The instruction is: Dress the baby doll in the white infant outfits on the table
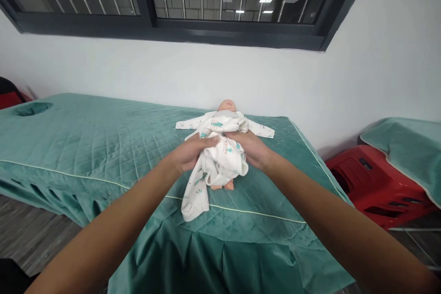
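Note:
A baby doll (227, 105) lies on its back on the green bed, head toward the wall and feet toward me. White printed baby clothes (225, 158) are bunched over its body. One sleeve spreads out to each side near its shoulders, and a loose part of the cloth hangs toward the bed's near edge. My left hand (193, 150) grips the bunched cloth from the left, thumb on top. From the right, my right hand (251, 147) is closed on the same cloth, its fingertips partly hidden in the folds. Below the cloth the doll's feet (223, 186) show.
The quilted green bed cover (103, 138) runs far to the left, with a face hole (32, 109) near its end. A red plastic stool (379, 183) stands at the right, partly under another green cloth (409, 147). Behind the bed is a white wall (155, 73) with a barred window.

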`<state>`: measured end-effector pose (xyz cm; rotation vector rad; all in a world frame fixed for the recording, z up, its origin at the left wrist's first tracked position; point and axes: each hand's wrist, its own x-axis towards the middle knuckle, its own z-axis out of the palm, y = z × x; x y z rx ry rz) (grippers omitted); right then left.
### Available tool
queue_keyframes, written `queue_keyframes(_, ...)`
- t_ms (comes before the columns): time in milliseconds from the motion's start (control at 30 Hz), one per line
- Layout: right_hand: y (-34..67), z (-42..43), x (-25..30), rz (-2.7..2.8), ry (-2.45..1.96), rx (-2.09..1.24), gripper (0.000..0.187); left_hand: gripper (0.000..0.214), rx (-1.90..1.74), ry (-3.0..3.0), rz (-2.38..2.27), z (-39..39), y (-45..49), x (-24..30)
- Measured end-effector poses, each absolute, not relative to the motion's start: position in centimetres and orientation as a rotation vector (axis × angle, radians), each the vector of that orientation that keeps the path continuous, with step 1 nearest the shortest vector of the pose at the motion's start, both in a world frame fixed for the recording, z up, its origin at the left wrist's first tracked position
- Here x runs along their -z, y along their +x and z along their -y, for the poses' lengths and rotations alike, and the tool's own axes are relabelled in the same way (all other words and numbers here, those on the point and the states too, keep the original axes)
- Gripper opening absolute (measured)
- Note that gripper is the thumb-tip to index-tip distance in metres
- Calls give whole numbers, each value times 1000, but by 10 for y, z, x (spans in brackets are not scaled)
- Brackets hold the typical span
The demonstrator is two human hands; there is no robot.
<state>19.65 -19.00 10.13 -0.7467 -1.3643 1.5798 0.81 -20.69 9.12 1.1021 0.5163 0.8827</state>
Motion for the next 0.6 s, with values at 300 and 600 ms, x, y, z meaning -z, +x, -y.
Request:
queue_keyframes(300, 203, 202, -84, 1257, -698, -1598, 42, 34, -922, 935, -482, 207, 17, -90)
queue_keyframes(600, 227, 246, -13, 977, -1036, -1842, 39, 32, -509, 945, -960, 209, 38, -55)
